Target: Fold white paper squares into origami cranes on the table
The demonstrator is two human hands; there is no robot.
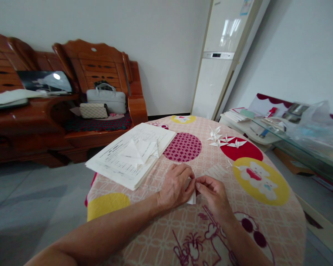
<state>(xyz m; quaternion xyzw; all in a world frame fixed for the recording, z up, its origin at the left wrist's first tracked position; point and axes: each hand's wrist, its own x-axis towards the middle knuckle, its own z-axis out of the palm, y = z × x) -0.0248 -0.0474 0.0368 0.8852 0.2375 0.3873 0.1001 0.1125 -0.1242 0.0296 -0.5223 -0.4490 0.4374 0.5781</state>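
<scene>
My left hand [175,186] and my right hand [214,194] meet over the round table [274,225], fingers pinched together on a small folded piece of white paper [192,198]. Most of the paper is hidden by the fingers; only a white corner shows below them. Left of the hands lies a stack of printed sheets [130,157] with a few cut, partly folded white pieces [138,151] on top. Several finished white paper cranes [224,140] sit at the table's far side.
The table carries a pink patterned cloth with coloured circles. A wooden bench [100,96] with two bags stands at the back left, a tall white air conditioner [218,62] in the corner, and a glass-topped cabinet [294,136] with clutter at right.
</scene>
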